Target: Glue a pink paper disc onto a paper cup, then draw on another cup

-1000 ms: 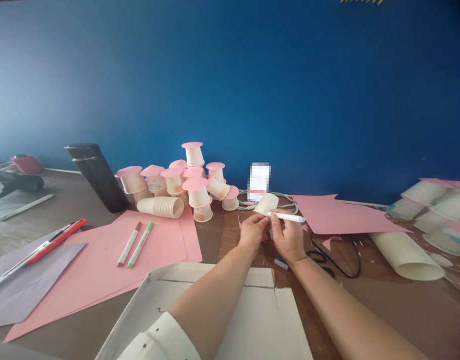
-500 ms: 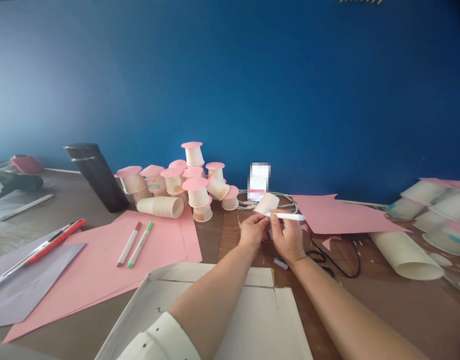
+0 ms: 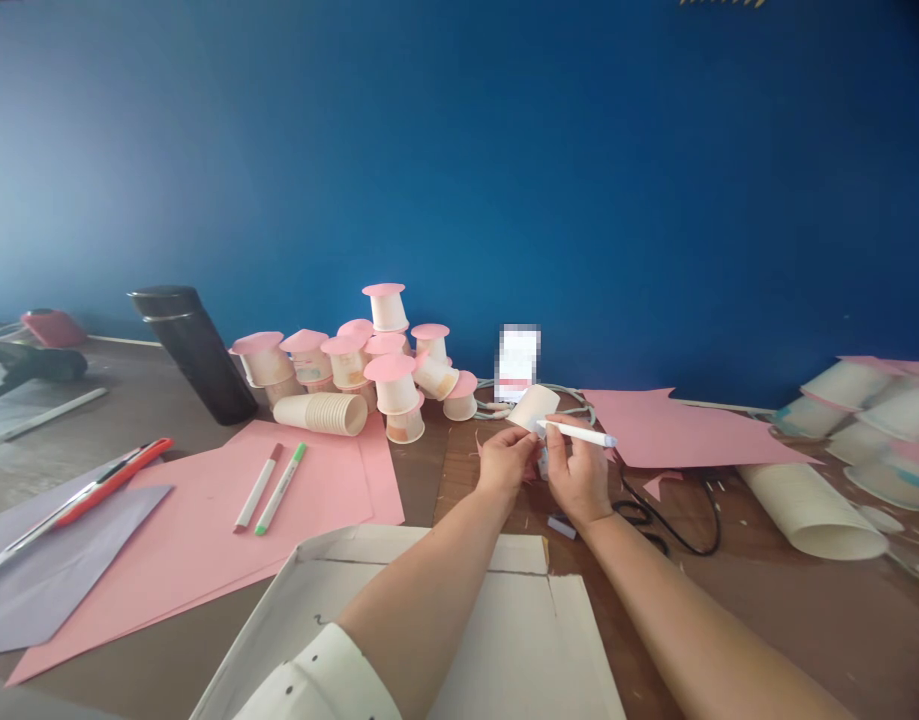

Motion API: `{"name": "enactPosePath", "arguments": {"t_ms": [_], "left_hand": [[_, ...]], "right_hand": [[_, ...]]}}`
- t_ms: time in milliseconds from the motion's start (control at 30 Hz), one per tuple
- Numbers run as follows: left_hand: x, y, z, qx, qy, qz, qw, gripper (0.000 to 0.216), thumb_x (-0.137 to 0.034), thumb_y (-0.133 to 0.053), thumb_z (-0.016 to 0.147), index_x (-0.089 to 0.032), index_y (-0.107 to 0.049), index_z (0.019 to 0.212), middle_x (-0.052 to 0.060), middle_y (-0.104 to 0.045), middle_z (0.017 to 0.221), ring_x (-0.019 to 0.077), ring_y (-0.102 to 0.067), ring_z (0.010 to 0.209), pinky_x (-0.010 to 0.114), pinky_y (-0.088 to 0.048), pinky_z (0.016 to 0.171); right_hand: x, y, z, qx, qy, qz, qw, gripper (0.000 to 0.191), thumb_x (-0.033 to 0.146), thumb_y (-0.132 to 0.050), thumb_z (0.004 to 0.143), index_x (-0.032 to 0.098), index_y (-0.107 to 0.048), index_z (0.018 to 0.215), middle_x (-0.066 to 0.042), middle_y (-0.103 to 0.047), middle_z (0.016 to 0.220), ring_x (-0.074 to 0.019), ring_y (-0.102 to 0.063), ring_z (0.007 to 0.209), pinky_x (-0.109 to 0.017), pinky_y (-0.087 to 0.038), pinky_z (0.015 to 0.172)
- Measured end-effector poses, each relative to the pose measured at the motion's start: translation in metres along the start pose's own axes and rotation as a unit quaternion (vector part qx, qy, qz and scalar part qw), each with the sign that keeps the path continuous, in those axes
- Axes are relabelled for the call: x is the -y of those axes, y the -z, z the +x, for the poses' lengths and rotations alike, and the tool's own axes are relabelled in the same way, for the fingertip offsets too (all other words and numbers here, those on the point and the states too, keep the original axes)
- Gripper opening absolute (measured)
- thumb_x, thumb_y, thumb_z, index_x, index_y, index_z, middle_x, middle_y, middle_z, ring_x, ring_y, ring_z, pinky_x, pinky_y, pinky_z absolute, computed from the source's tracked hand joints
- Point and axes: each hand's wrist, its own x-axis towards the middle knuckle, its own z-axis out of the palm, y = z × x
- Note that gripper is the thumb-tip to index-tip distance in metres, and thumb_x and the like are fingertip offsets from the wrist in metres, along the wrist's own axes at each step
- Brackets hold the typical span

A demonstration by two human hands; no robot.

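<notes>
My left hand (image 3: 506, 460) is closed on a small white paper cup (image 3: 535, 407), held tilted above the wooden table (image 3: 766, 590). My right hand (image 3: 577, 478) grips a white marker (image 3: 579, 433), its tip touching the cup's side near the rim. Both hands meet just in front of a pink paper sheet (image 3: 676, 428). A small grey cap (image 3: 561, 526) lies on the table below my right wrist.
A pile of pink-topped paper cups (image 3: 369, 365) and a lying cup stack (image 3: 322, 413) sit behind a large pink sheet (image 3: 204, 530) with two pens (image 3: 270, 487). A black flask (image 3: 195, 352), red cutter (image 3: 91, 490), white box (image 3: 459, 630), scissors (image 3: 654, 515) and larger cups (image 3: 811, 510) surround.
The marker and my right hand shifted slightly right and the cup turned a little in my left hand. Everything else stayed put.
</notes>
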Motion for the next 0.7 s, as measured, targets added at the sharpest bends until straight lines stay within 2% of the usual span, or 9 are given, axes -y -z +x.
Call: {"name": "enactPosePath", "arguments": {"t_ms": [500, 600, 700], "left_hand": [[-0.0002, -0.0004, -0.0008, -0.005, -0.003, 0.011, 1.000, 0.023, -0.033, -0.075, 0.062, -0.014, -0.068, 0.073, 0.000, -0.058, 0.059, 0.0092, -0.052, 0.051, 0.019, -0.040, 0.046], [-0.0012, -0.0001, -0.0003, 0.000, 0.008, -0.035, 0.999, 0.022, -0.030, -0.077, 0.062, -0.014, -0.068, 0.075, 0.001, -0.061, 0.062, 0.0103, -0.056, 0.055, 0.020, -0.044, 0.050], [-0.0026, 0.0004, 0.0014, -0.001, 0.019, -0.101, 0.995, 0.017, -0.023, -0.076, 0.065, -0.012, -0.067, 0.075, 0.005, -0.065, 0.068, 0.0116, -0.062, 0.063, 0.021, -0.050, 0.062]], "right_hand": [[-0.0008, -0.0006, -0.0006, 0.025, 0.016, 0.001, 1.000, 0.019, 0.027, -0.048, 0.092, 0.019, -0.061, 0.102, -0.009, -0.066, 0.099, -0.0214, -0.060, 0.093, -0.039, -0.046, 0.087], [0.0001, -0.0001, -0.0002, 0.022, 0.011, 0.003, 1.000, 0.019, 0.028, -0.048, 0.092, 0.019, -0.061, 0.101, -0.009, -0.066, 0.099, -0.0212, -0.060, 0.093, -0.039, -0.046, 0.088], [0.0008, 0.0005, 0.0009, 0.003, -0.010, 0.007, 1.000, 0.020, 0.030, -0.046, 0.093, 0.018, -0.061, 0.101, -0.010, -0.066, 0.099, -0.0218, -0.060, 0.095, -0.039, -0.047, 0.087]]}}
